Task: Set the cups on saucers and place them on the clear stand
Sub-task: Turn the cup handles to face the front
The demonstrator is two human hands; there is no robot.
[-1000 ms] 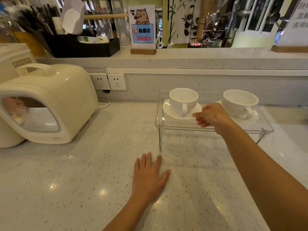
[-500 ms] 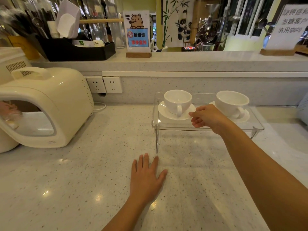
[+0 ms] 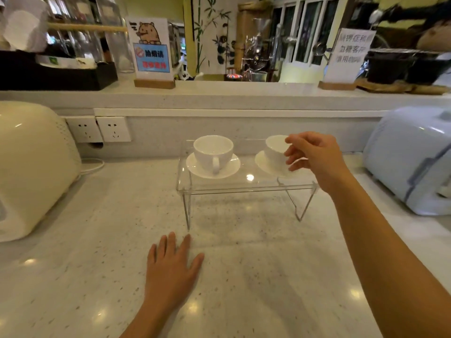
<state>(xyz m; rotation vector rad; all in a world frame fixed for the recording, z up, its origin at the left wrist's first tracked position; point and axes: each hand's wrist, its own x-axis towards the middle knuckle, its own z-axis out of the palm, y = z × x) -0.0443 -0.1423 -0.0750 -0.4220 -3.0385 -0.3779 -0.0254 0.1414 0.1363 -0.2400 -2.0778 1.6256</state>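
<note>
A clear stand [image 3: 244, 186] stands on the pale counter in front of the wall. On its left half a white cup [image 3: 212, 150] sits upright on a white saucer [image 3: 231, 167], handle facing me. On the right half a second white cup [image 3: 274, 148] rests on its saucer [image 3: 262, 164]. My right hand [image 3: 314, 157] hovers in front of that right cup with fingers loosely curled and apart, hiding its right side; it holds nothing. My left hand [image 3: 172, 267] lies flat on the counter just in front of the stand's left leg.
A cream appliance [image 3: 31, 167] fills the left side, with wall sockets [image 3: 100, 129] behind it. A pale blue toaster [image 3: 412, 157] stands at the right. A raised ledge [image 3: 219, 93] behind carries sign holders [image 3: 152, 50] and a black tray [image 3: 56, 74].
My right hand has moved from the stand's front edge between the saucers to the right and up, in front of the right cup. The view has shifted right. My left hand stays flat.
</note>
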